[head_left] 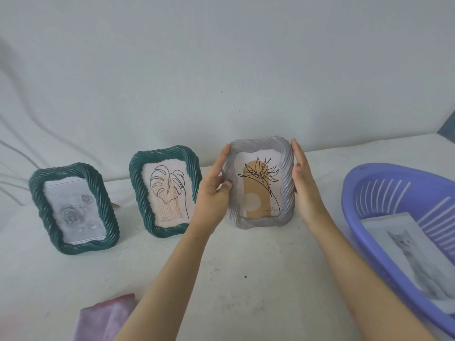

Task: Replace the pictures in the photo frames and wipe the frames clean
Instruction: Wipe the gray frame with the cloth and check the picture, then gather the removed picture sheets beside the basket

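Observation:
Three twisted-rope photo frames stand in a row on a white cloth-covered table (246, 267). The left green frame (73, 209) shows a grey rose picture. The middle green frame (163, 190) shows a line-drawn leaf. The pale lilac frame (259, 182) on the right holds a flower drawing over a tan arch. My left hand (214, 190) grips its left edge, thumb on the front. My right hand (306, 185) holds its right edge with the fingers along the side.
A purple slotted basket (384, 193) sits at the right with a cat picture (416, 257) lying inside. A pink cloth (105, 318) lies at the near left edge. White fabric rises behind the frames.

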### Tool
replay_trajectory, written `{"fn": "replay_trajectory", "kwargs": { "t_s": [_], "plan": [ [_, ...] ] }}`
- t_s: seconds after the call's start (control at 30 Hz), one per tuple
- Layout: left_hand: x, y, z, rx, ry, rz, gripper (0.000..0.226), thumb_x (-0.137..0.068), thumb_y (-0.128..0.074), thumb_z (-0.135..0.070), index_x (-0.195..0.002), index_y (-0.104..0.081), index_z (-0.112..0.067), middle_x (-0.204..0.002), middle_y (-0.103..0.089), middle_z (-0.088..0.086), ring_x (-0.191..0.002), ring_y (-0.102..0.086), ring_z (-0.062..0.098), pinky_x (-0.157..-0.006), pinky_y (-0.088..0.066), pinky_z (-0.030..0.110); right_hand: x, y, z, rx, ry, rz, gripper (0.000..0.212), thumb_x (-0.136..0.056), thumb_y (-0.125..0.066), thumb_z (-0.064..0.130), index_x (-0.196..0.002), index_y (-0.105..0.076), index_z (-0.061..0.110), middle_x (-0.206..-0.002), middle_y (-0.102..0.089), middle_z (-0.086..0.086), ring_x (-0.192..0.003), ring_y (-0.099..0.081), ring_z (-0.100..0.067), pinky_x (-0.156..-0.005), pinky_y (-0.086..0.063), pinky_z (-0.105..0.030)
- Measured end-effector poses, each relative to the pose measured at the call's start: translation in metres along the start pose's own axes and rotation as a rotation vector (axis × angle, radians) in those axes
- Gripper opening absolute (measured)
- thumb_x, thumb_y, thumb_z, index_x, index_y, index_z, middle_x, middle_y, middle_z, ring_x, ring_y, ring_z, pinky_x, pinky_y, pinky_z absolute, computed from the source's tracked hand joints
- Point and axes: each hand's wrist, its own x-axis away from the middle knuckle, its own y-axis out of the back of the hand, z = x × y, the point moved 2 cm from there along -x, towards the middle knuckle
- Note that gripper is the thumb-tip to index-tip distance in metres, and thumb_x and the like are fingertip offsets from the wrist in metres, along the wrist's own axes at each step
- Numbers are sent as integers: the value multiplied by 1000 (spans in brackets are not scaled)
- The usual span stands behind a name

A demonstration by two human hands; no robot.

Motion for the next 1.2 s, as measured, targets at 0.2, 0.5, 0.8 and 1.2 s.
{"fn": "replay_trajectory", "kwargs": {
  "t_s": [0.2,0.5,0.8,1.2],
  "plan": [
    [23,-10,-6,-269,-123,-81,82,-82,-38,16,-141,-21,-39,-150,-22,-8,-140,-13,1,-109,-14,10,36,2,10,167,-42,-148,57,-92,-42,40,-141,-14,43,-148,-30,4,-130,-38,-13,-101,-30,-19],
    [97,-62,7,-493,-325,23,46,-78,-54,-3,-121,-55,-19,-122,-56,-5,-117,-42,3,-99,-22,5,114,37,66,537,147,-40,43,-87,-47,29,-129,-44,38,-122,-54,19,-110,-50,5,-92,-37,-9],
    [114,-117,26,-636,-161,298,51,-90,-52,-24,-138,-37,-15,-139,-46,2,-129,-39,20,-105,-27,24,183,104,72,1084,-39,-80,58,-83,-61,25,-136,-40,34,-77,-57,15,-67,-53,-6,-71,-35,-22],
    [97,-169,11,-750,-97,362,66,-81,-61,-18,-139,-30,-10,-128,-56,4,-115,-48,28,-95,-35,32,177,123,90,850,-73,-172,66,-85,-57,18,-139,-28,44,-54,-44,-10,-48,-37,-15,-52,-42,-35]
  ]
}}
